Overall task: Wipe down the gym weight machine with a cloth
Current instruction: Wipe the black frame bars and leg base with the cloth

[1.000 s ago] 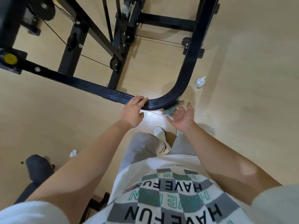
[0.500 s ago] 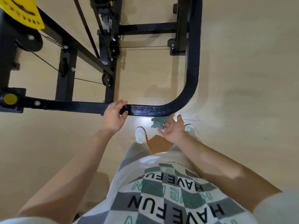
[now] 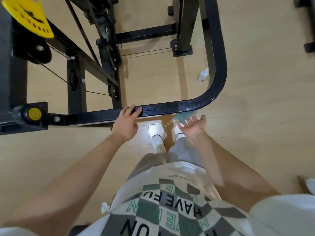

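Observation:
The black frame bar (image 3: 172,108) of the weight machine runs across in front of me and bends away at the right. My left hand (image 3: 127,124) grips the bar from above, fingers curled over its top. A green cloth (image 3: 183,116) sits bunched under the bar just left of the bend. My right hand (image 3: 193,126) is palm up below the bar, its straight fingers reaching up into the cloth. Most of the cloth is hidden by the bar and my fingers.
A small clear bottle (image 3: 203,74) lies on the wooden floor inside the bend. A crumpled white tissue (image 3: 104,206) lies by my left side. Pulleys, cables and a yellow plate (image 3: 29,19) fill the machine's left. More black equipment (image 3: 308,46) stands far right.
My left hand has slid left along the bar, away from the bend. My right hand and the cloth have also shifted left under the straight part. My view has moved closer.

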